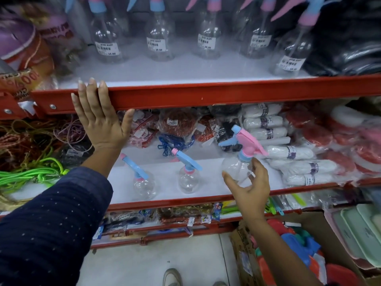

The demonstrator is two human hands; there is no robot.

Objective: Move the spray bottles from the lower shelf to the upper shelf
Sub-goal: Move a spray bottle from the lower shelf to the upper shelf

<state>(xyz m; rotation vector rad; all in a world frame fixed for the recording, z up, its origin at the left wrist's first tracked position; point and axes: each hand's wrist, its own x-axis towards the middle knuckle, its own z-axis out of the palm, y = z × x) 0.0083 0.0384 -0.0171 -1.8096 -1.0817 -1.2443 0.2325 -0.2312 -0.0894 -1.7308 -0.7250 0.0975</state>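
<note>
My right hand (249, 186) grips a clear spray bottle (237, 166) with a pink and blue trigger head, held at the front right of the lower shelf (165, 200). Two more clear spray bottles stand on that shelf: one (188, 180) in the middle and one (143, 183) to its left, both with blue triggers. My left hand (101, 118) lies flat on the red front rail of the upper shelf (206, 96), fingers spread, holding nothing. Several clear spray bottles (158, 45) with price labels stand in a row on the upper shelf.
Black bagged goods (346, 42) fill the upper shelf's right end, printed packets (26, 58) its left. White yarn rolls (288, 151) and red bundles crowd the lower shelf's right; cords (31, 174) hang at left. A cardboard box (288, 254) of coloured items sits on the floor.
</note>
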